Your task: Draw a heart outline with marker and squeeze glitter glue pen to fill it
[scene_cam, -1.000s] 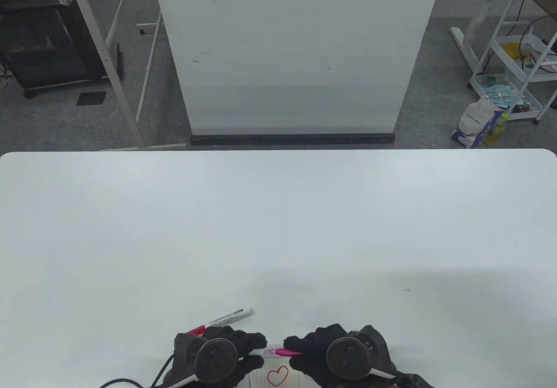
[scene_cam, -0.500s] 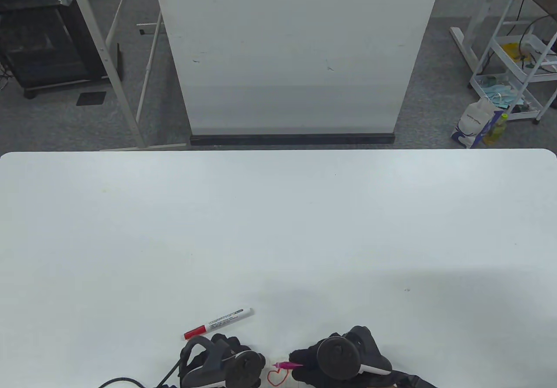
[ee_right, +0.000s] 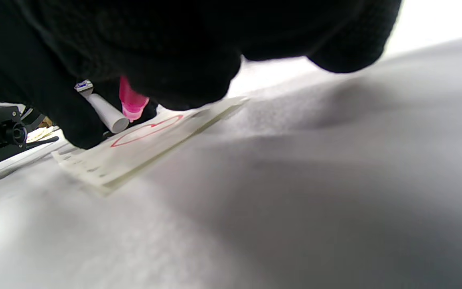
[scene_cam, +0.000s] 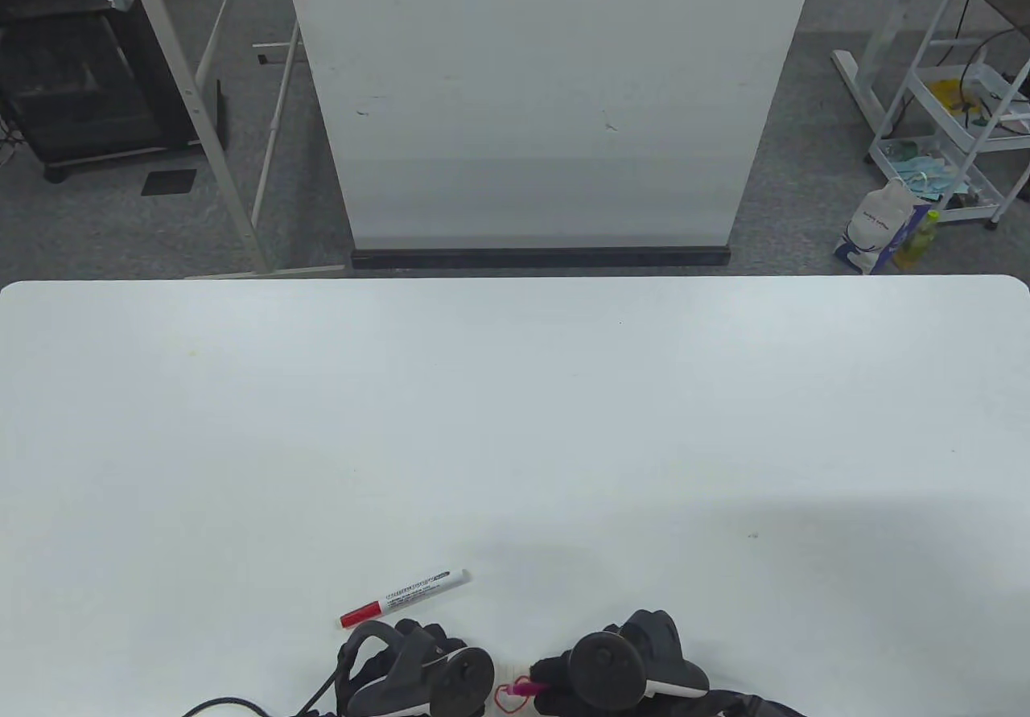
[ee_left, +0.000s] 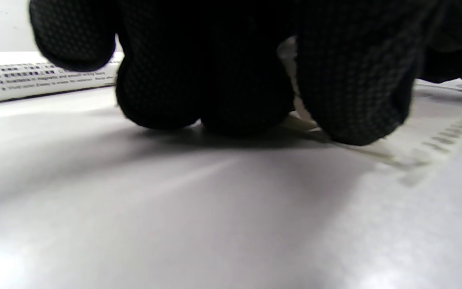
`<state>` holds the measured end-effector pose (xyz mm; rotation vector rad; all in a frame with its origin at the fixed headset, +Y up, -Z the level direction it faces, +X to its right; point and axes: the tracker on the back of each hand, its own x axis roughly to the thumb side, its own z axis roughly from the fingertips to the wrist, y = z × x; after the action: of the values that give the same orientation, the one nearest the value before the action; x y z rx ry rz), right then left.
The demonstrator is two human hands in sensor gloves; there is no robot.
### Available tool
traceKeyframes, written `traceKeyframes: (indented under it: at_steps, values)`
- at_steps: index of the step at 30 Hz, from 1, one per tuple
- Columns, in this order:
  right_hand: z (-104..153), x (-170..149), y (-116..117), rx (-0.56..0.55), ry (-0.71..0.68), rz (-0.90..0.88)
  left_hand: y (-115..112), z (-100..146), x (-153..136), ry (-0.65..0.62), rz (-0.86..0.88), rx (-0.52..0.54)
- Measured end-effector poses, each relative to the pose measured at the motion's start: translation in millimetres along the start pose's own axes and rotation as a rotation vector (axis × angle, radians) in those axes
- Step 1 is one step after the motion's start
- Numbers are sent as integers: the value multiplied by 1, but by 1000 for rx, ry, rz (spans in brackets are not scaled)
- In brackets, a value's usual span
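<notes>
A small lined pad (ee_right: 106, 168) lies at the table's near edge with a red heart outline (ee_right: 146, 130) on it, the heart (scene_cam: 505, 699) just visible in the table view. My right hand (scene_cam: 603, 669) grips a pink glitter glue pen (scene_cam: 525, 686). The pen's tip (ee_right: 131, 102) points down just above the heart's upper edge. My left hand (scene_cam: 418, 673) sits left of the pad with fingers (ee_left: 235, 80) curled, knuckles on the table and pad edge (ee_left: 435, 148). A white cap (ee_right: 104, 112) sticks out from that hand. The red-capped marker (scene_cam: 405, 588) lies beyond the left hand.
The white table (scene_cam: 515, 427) stretches far ahead of both hands. The marker's barrel (ee_left: 34, 76) lies close behind my left fingers. A white board (scene_cam: 547, 105) stands on the floor past the far edge, and a cart (scene_cam: 966, 129) stands at the right.
Both hands drew back toward the near edge. The left hand came away from the pink pen with the white cap. The right hand tipped the pen down onto the heart.
</notes>
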<state>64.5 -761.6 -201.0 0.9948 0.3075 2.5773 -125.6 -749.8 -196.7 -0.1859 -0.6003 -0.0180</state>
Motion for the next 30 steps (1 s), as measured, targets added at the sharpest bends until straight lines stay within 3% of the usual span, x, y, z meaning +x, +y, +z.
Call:
traceKeyframes:
  at_steps: [30]
  values:
    - [-2, 1, 1, 1, 15, 37, 1, -1, 1, 21, 3, -18]
